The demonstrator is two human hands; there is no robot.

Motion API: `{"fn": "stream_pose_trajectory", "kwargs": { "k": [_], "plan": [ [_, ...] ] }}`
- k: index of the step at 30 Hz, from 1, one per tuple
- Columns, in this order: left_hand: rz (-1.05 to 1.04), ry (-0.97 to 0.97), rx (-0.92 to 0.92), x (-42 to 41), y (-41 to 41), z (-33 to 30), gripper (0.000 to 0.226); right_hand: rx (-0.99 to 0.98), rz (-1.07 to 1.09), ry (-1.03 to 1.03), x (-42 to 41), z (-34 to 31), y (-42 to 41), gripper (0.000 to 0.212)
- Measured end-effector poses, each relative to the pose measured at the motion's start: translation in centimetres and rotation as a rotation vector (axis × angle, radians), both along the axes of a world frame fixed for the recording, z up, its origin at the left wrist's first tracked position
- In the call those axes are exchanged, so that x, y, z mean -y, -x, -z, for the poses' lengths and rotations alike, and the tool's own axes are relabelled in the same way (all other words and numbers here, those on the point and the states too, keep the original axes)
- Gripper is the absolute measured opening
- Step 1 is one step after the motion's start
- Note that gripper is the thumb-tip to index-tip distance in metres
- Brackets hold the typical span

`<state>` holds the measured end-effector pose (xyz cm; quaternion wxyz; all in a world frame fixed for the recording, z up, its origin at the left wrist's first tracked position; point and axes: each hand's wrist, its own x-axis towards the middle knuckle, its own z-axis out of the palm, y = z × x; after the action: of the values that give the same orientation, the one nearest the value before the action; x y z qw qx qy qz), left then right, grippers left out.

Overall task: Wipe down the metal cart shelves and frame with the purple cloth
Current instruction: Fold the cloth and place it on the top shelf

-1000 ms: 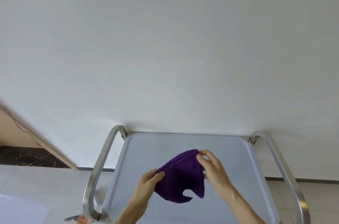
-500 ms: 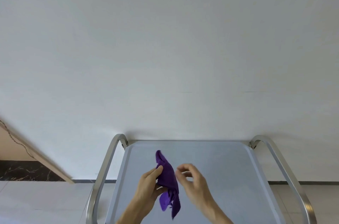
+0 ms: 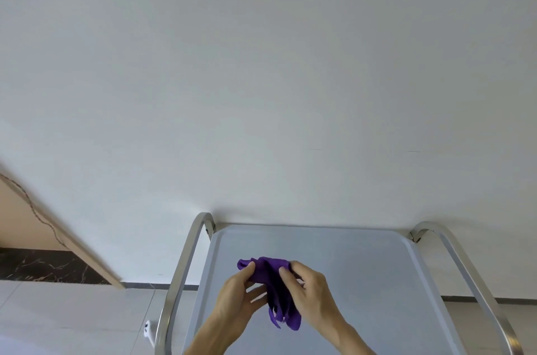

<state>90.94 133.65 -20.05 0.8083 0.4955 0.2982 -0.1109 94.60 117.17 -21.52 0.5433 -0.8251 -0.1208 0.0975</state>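
The metal cart's top shelf [image 3: 363, 282] is a shallow tray of smooth, dull grey steel with rounded corners and a low raised rim; nothing lies on the visible part of it. One purple cloth [image 3: 274, 282] is held above the shelf between two bare hands. It is soft and fuzzy, bunched into loose folds, with its lower ends hanging free. The left hand [image 3: 236, 296] pinches the cloth's upper left fold under its thumb, the fingers lying beneath the fabric. The right hand [image 3: 308, 293] grips the upper right part with curled fingers. Two polished tubular rails frame the shelf, the left rail [image 3: 181, 276] and the right rail [image 3: 465, 273], each bent in a smooth curve at the far corner. Behind stands a plain white wall [image 3: 261, 78].
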Motion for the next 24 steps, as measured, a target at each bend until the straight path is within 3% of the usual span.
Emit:
{"fn": "stream_pose_trajectory", "kwargs": {
  "k": [10,15,19,24],
  "plan": [
    [-0.078,-0.439,0.034,-14.6,2.6,0.3,0.035,-0.126,0.162,-0.095,2.0,-1.2,-5.1,0.032],
    [-0.004,-0.729,0.102,-21.5,2.0,-1.2,0.032,-0.218,0.100,-0.135,0.5,-2.0,-7.7,0.014],
    [0.026,-0.975,0.230,-25.5,-0.6,-3.9,0.024,-0.174,0.096,-0.136,-2.5,-3.9,-10.5,0.013],
    [-0.065,-1.074,0.299,-29.8,-3.7,-6.9,0.023,-0.110,0.128,-0.117,-6.6,-6.7,-13.7,0.012]
  ]
}}
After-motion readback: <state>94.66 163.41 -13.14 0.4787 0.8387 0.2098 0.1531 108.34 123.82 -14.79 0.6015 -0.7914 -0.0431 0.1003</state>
